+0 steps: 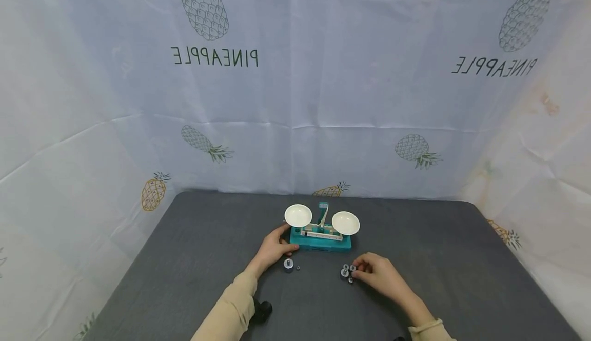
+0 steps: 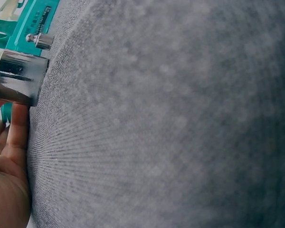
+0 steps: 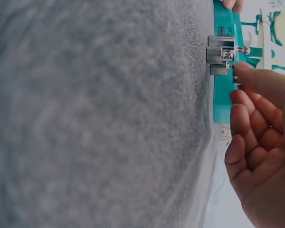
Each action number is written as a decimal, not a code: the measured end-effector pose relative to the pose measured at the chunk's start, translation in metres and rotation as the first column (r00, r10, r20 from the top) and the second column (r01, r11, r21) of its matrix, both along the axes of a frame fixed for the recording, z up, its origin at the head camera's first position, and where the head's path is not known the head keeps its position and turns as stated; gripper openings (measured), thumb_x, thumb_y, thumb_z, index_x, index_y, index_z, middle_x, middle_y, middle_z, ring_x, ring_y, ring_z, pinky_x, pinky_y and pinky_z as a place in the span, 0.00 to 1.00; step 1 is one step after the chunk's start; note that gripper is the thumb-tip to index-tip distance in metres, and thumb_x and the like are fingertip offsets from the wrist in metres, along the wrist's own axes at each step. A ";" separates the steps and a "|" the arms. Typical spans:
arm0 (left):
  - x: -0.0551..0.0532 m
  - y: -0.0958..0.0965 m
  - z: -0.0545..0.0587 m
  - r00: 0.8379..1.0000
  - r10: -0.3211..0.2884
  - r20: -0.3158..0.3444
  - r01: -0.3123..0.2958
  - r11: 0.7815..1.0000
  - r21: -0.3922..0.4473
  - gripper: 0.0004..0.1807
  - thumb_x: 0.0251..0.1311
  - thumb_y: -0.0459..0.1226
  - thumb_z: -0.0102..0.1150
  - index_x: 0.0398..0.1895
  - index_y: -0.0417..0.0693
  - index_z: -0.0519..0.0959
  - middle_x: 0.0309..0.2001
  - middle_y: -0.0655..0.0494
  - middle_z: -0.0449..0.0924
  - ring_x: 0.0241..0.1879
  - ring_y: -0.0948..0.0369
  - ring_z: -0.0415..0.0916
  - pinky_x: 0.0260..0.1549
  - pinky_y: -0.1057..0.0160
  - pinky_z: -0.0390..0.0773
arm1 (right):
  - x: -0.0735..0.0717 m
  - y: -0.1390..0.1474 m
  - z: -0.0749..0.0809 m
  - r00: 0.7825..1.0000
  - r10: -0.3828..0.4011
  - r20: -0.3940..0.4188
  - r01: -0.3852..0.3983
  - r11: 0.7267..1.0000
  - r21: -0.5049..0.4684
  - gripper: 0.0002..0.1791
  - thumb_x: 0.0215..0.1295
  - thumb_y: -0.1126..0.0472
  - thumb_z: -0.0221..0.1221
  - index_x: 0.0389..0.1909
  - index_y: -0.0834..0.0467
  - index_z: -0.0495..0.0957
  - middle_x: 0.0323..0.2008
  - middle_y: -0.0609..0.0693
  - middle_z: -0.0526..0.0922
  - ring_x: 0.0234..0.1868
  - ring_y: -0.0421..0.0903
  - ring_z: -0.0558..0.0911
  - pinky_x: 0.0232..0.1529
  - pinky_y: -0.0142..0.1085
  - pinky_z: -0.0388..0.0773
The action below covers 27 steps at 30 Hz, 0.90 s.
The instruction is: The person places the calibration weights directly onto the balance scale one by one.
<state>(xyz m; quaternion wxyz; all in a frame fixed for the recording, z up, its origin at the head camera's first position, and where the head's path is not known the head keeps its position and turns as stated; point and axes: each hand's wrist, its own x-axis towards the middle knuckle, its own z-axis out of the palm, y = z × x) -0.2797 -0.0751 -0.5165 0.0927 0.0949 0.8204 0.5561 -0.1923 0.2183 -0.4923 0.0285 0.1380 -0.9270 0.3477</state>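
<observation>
A teal balance scale (image 1: pixel 320 242) with two white pans stands on the dark table. My left hand (image 1: pixel 271 248) grips the left end of its base, thumb at the front and a finger farther back. In front of that hand stand a large metal weight (image 1: pixel 288 265) and a tiny weight (image 1: pixel 298 267); both show close up in the left wrist view. Right of these, my right hand (image 1: pixel 376 274) pinches the knob of a small metal weight (image 1: pixel 353 268) between thumb and forefinger. Several other weights (image 3: pixel 222 53) stand clustered against it, partly overlapping in the right wrist view.
A black object (image 1: pixel 262 311) shows beside the left sleeve. The grey-black tabletop (image 1: pixel 208 238) reaches back to a pale curtain (image 1: pixel 295 100) printed with pineapples. Both pans (image 1: pixel 345 223) of the scale are raised above its base.
</observation>
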 end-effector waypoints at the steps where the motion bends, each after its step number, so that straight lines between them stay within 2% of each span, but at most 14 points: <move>1: 0.000 0.000 0.000 1.000 0.000 -0.003 0.000 1.000 0.001 0.40 0.49 0.38 0.68 0.67 0.41 0.62 0.21 0.55 0.78 0.20 0.65 0.75 0.25 0.66 0.76 | 0.000 0.000 0.001 1.000 -0.001 0.004 0.001 1.000 -0.005 0.06 0.52 0.57 0.67 0.30 0.51 0.80 0.25 0.39 0.75 0.23 0.28 0.68 0.24 0.26 0.68; 7: -0.001 0.000 0.000 1.000 -0.001 -0.006 0.001 1.000 -0.004 0.40 0.49 0.39 0.68 0.66 0.41 0.63 0.20 0.55 0.78 0.20 0.65 0.75 0.26 0.66 0.76 | 0.003 0.000 0.007 1.000 -0.007 -0.011 0.006 0.999 -0.039 0.06 0.52 0.58 0.67 0.31 0.51 0.80 0.25 0.40 0.75 0.22 0.29 0.68 0.23 0.26 0.68; 11: -0.001 0.000 0.000 1.000 -0.001 -0.007 0.001 1.000 -0.005 0.40 0.49 0.39 0.68 0.66 0.42 0.63 0.20 0.55 0.78 0.20 0.65 0.75 0.26 0.66 0.76 | 0.004 -0.001 0.012 0.999 -0.039 -0.021 0.037 0.997 -0.069 0.07 0.52 0.59 0.67 0.31 0.51 0.79 0.25 0.41 0.75 0.22 0.30 0.69 0.22 0.27 0.68; 21: 0.000 0.000 -0.001 1.000 0.000 -0.016 0.000 1.000 -0.014 0.39 0.50 0.39 0.68 0.66 0.42 0.64 0.21 0.54 0.79 0.20 0.65 0.76 0.26 0.66 0.77 | 0.001 -0.004 0.022 0.990 -0.131 0.059 0.139 0.977 -0.159 0.08 0.53 0.59 0.66 0.34 0.54 0.78 0.25 0.43 0.79 0.23 0.32 0.73 0.25 0.28 0.72; 27: 0.000 0.000 0.000 1.000 0.001 -0.019 -0.002 1.000 -0.018 0.39 0.50 0.39 0.68 0.66 0.42 0.64 0.21 0.54 0.79 0.21 0.65 0.76 0.27 0.66 0.76 | -0.001 -0.001 0.025 0.988 -0.151 -0.024 0.145 0.974 -0.176 0.09 0.53 0.59 0.67 0.34 0.54 0.79 0.25 0.43 0.78 0.24 0.31 0.72 0.25 0.27 0.71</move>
